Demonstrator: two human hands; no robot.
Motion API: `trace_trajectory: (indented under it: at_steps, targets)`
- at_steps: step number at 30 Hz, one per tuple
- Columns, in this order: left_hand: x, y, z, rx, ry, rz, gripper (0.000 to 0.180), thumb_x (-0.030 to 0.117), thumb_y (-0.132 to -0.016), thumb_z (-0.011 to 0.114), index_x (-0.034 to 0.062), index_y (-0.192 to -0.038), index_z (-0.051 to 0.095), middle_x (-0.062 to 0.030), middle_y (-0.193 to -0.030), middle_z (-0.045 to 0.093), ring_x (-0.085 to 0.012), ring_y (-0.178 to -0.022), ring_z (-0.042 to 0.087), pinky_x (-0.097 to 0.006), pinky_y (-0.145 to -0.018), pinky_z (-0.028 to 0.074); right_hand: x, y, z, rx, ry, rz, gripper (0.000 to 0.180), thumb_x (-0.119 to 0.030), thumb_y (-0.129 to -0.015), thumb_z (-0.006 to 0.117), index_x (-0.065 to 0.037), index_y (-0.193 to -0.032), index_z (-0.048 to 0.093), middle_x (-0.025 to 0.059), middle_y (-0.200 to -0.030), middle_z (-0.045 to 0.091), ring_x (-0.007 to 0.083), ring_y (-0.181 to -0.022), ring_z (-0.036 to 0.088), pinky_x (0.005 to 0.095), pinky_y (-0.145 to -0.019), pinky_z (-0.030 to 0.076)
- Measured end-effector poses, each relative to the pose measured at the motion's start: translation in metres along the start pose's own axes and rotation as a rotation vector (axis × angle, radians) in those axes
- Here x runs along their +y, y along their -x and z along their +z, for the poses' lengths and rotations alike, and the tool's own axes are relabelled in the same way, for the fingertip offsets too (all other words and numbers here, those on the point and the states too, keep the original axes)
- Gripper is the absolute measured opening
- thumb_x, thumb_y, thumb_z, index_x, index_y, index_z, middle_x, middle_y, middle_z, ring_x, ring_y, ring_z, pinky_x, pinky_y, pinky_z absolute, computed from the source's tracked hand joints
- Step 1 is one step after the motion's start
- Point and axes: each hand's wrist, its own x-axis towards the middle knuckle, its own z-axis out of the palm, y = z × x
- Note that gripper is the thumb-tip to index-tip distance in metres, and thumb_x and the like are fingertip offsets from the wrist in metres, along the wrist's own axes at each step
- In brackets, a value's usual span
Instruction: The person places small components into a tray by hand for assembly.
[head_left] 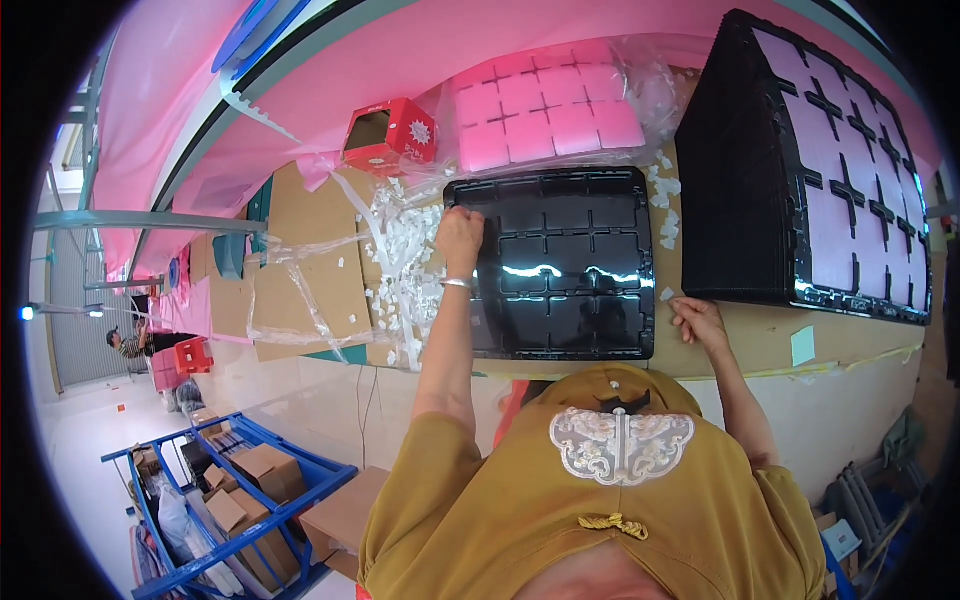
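A shallow black plastic tray (570, 262) with moulded compartments lies flat in front of me on brown cardboard. My left hand (461, 236) is closed at the tray's left rim, near its far corner; what its fingers hold, if anything, is hidden. To the right of the tray, my right hand (700, 322) rests low over the cardboard, fingers loosely bent and apart, with nothing visible in them. A small white scrap (667, 294) lies just beside its fingertips. On the right stands a tall stack of black trays (745, 200), its compartments showing pale pink.
Many white scraps (400, 235) and clear film litter the cardboard (320, 215) on the left. Behind the tray are a pink compartmented tray (548, 120) in film and a red box (392, 140). A pale paper (803, 346) lies near the front edge. A blue cart (225, 510) holds cartons.
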Motion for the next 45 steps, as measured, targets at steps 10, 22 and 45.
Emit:
trace_trajectory:
  at_steps: [10, 22, 45]
  targets:
    - [-0.026, -0.011, -0.026, -0.17, 0.192, 0.046, 0.023, 0.029, -0.078, 0.068, 0.0059, -0.082, 0.07, -0.0184, -0.087, 0.067, -0.0373, -0.082, 0.065, -0.046, -0.072, 0.052, -0.003, 0.003, 0.017, 0.181, -0.005, -0.062, 0.026, -0.025, -0.09, 0.066, -0.005, -0.106, 0.069, -0.0016, -0.065, 0.061, 0.0048, -0.038, 0.047, 0.0198, -0.033, 0.034]
    - [-0.006, -0.006, -0.01, -0.116, -0.004, 0.359, 0.027, 0.024, -0.082, 0.062, -0.0031, -0.081, 0.066, -0.0257, -0.088, 0.064, -0.0404, -0.077, 0.066, -0.047, -0.069, 0.054, 0.015, -0.002, 0.039, 0.474, -0.072, -0.127, 0.029, -0.026, -0.088, 0.067, -0.006, -0.109, 0.066, -0.0005, -0.061, 0.058, 0.0076, -0.038, 0.048, 0.0226, -0.034, 0.035]
    - [-0.005, -0.023, 0.003, -0.174, -0.267, 0.651, 0.016, 0.015, -0.078, 0.059, -0.0008, -0.078, 0.062, -0.0194, -0.083, 0.061, -0.0353, -0.072, 0.065, -0.045, -0.065, 0.053, 0.009, 0.0, 0.051, 0.608, -0.052, -0.051, 0.033, -0.032, -0.084, 0.07, -0.008, -0.108, 0.069, -0.0012, -0.061, 0.056, 0.0061, -0.039, 0.046, 0.0211, -0.037, 0.035]
